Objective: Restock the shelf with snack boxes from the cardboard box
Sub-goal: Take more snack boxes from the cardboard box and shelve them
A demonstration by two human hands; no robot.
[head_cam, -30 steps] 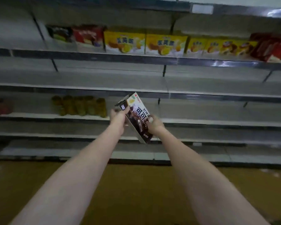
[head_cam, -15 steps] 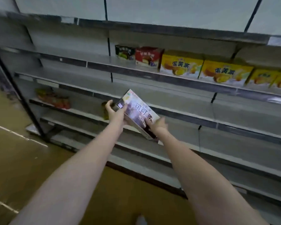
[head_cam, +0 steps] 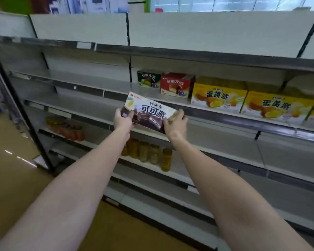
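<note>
up at the second shelf (head_cam: pixel 116 89) from the top, both hands are out front with one box (head_cam: pixel 149 113) carried between them. left hand (head_cam: pixel 122 120) grips the box's lower left corner, thumb over the printed face; right hand (head_cam: pixel 176 124) grips its lower right end, fingers curled around the edge. the box hangs in the air, tilted, its face towards the camera, just in front of the shelf lip and not yet resting on anything.

the step in hand looks like the placing: box out of the carton, now being brought to its slot. the bare stretch of shelf just left of the green box (head_cam: pixel 149 78) looks like the likely spot. the next move calls for lifting the box over the lip, turning it upright with its face out, and setting it beside the green one without knocking that row. the cardboard box itself is out of view.

now the writing. the held box reads 好丽友 in small type and 可可派 in big white characters, with a red logo at its top left corner and dark chocolate pies pictured. the green box and the red box (head_cam: pixel 177 85) carry 好丽友·派. the yellow boxes (head_cam: pixel 217 98) read 蛋黄派. jars (head_cam: pixel 152 154) on a lower shelf are too blurred to read.
</note>
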